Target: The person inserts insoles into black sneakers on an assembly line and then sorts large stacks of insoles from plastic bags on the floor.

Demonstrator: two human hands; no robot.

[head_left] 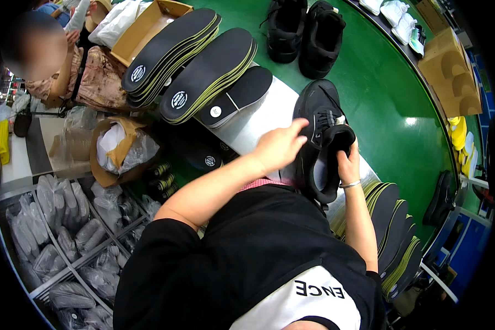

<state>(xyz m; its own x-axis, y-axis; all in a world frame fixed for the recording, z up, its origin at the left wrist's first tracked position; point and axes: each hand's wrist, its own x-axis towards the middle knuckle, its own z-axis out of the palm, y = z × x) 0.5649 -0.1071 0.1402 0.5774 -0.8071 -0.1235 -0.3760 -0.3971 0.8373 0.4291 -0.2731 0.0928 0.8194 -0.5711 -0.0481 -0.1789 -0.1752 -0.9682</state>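
Observation:
A black lace-up sneaker (320, 102) is in front of my body, its toe pointing away from me and its grey-lined opening facing up. My right hand (347, 165) grips the right side of the collar, with the thumb at the opening's edge and the other fingers mostly hidden. Just left of the laces is my left hand (280, 146), fingers apart and holding nothing that I can see; whether a fingertip touches the upper is unclear. Under the sneaker runs a silvery metal surface (283, 102). Stacked black insoles (212, 74) with yellow-green edges lie to the left.
Two black shoes (320, 41) stand on the green table (385, 104) ahead. More insoles (382, 203) are stacked at right. Beside me at left is a divided rack (71, 264) of plastic-wrapped items. An open carton (148, 27) and a co-worker (102, 77) are at upper left.

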